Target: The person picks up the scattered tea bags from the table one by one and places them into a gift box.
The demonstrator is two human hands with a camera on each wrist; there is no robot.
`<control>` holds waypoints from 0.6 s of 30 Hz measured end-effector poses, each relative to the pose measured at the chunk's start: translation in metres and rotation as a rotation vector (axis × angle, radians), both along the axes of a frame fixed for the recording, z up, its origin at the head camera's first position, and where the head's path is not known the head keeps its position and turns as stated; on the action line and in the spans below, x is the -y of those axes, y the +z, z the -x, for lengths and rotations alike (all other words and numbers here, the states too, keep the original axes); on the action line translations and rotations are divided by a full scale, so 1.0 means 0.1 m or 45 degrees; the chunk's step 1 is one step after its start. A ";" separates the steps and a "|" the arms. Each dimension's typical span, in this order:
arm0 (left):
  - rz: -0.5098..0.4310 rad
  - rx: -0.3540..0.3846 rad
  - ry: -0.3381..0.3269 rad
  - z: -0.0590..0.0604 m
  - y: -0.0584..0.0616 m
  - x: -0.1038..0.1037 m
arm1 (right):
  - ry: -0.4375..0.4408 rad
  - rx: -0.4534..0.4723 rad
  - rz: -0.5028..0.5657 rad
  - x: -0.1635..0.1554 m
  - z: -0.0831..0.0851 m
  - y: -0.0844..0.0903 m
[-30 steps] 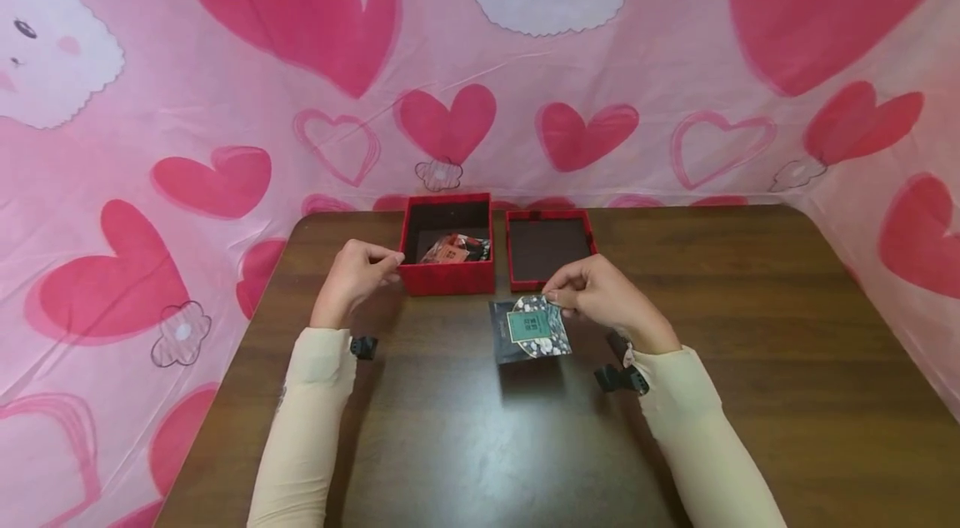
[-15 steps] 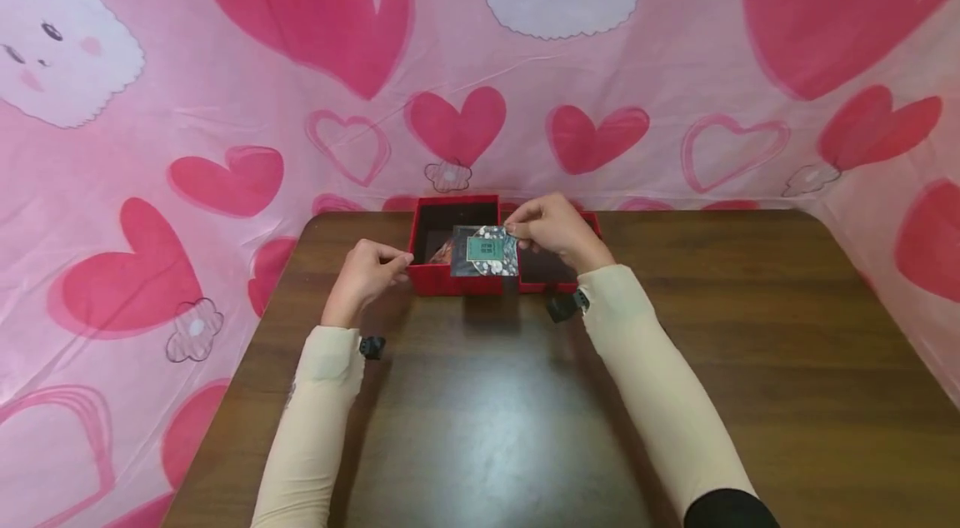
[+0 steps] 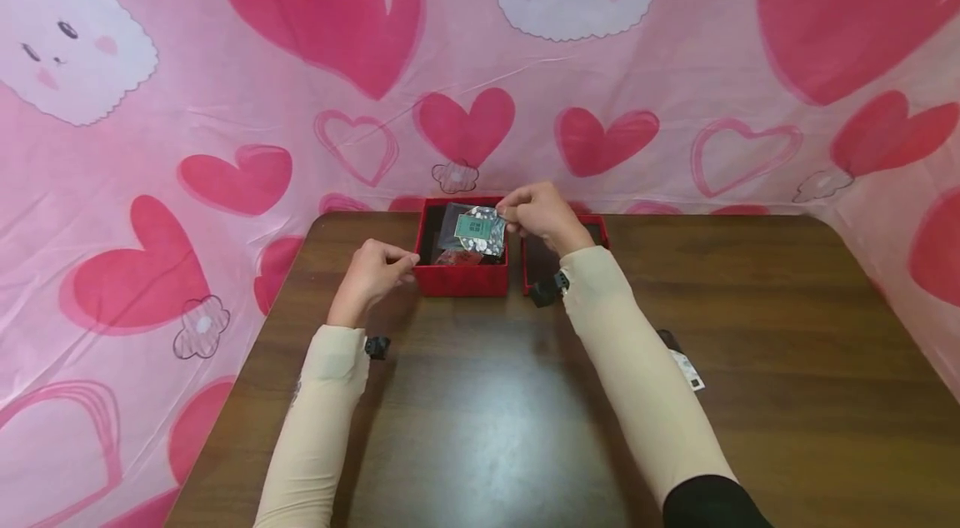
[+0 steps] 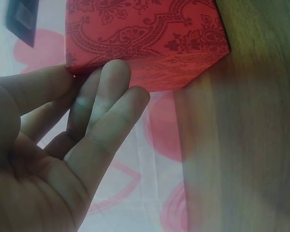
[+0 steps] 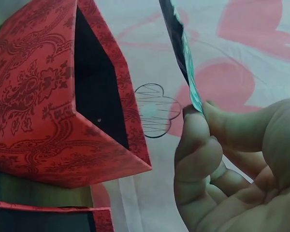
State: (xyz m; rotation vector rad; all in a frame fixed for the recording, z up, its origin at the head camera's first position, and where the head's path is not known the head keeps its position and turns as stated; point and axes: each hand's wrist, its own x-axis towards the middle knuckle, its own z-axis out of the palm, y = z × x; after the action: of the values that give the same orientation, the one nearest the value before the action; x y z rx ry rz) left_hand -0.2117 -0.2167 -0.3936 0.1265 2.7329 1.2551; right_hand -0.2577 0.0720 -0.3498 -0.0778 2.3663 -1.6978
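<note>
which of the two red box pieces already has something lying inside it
The deeper red box, the one the left hand touches: a reddish packet lies inside. The shallow red lid beside it, under the right wrist, shows only a dark inside.

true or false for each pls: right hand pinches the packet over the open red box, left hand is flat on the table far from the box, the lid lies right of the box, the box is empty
1. The right hand pinches the floral packet above the open red box. True.
2. The left hand lies flat, far from the box. False: its fingers touch the box's left side.
3. The lid lies right of the box, inside facing up. True.
4. The box is empty. False: a reddish packet lies inside.
</note>
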 end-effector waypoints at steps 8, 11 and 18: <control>0.009 0.005 -0.019 0.00 0.00 0.00 | -0.108 -0.018 0.031 0.05 0.09 -0.03; 0.009 0.006 -0.016 -0.01 0.01 0.00 | -0.124 -0.032 0.052 0.07 0.13 -0.03; 0.001 0.010 -0.003 -0.01 0.01 0.01 | -0.169 -0.024 0.062 0.11 0.18 -0.06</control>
State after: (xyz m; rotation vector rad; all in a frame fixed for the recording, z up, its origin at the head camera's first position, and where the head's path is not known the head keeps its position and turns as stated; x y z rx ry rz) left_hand -0.2110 -0.2174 -0.3923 0.1249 2.7258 1.2516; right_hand -0.2756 0.0608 -0.3556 0.0572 2.3927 -1.8217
